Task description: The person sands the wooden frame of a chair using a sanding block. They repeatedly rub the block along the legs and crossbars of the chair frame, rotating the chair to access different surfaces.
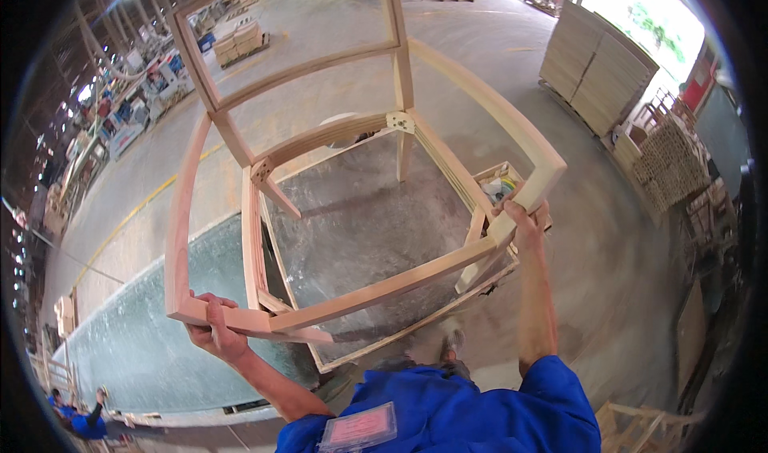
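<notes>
An unfinished wooden armchair frame [390, 286] stands over a low grey-topped work table [360, 229]. Its open back points away from me, and the front rail is nearest my body. My left hand [218, 330] is closed round the front corner of the left armrest. On the other side, my right hand [525, 218] grips the front part of the right armrest. Metal corner brackets [401, 122] join the seat rails to the back posts. A small wooden box [498, 179] with several small items sits by the table's right edge, partly hidden behind the armrest.
A long greenish-topped table [152, 333] lies to my left. Large stacked panels [596, 67] stand at the far right near a bright doorway. Cartons on a pallet [238, 43] and machines [132, 125] are farther left. Another person [84, 423] in blue is at the lower left.
</notes>
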`<act>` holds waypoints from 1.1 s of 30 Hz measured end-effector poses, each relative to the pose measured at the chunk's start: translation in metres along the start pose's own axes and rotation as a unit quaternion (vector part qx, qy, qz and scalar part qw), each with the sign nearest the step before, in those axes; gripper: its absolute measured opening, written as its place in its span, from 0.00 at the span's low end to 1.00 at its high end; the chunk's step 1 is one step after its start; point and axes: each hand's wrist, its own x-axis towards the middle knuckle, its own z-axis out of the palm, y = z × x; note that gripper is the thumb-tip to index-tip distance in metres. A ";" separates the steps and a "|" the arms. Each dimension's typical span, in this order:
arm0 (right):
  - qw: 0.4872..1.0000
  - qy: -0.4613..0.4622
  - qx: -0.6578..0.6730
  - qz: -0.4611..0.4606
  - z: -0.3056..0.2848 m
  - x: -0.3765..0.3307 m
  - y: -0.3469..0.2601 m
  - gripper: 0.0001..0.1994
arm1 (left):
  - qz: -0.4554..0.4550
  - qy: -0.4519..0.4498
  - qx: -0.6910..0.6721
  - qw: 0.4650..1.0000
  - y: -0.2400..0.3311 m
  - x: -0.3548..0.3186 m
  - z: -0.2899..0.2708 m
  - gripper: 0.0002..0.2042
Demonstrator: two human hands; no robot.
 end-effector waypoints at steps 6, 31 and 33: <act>0.997 -0.073 -0.021 -0.025 -0.048 0.026 0.034 0.16 | -0.033 -0.004 -0.134 0.990 -0.020 -0.021 0.025 0.29; 0.971 -0.216 -0.060 0.087 0.003 0.118 0.134 0.14 | -0.240 -0.255 0.177 0.920 -0.087 0.011 0.008 0.29; 0.978 -0.162 -0.058 0.114 -0.036 0.105 0.163 0.14 | -0.315 -0.248 0.217 0.890 -0.093 0.007 0.048 0.30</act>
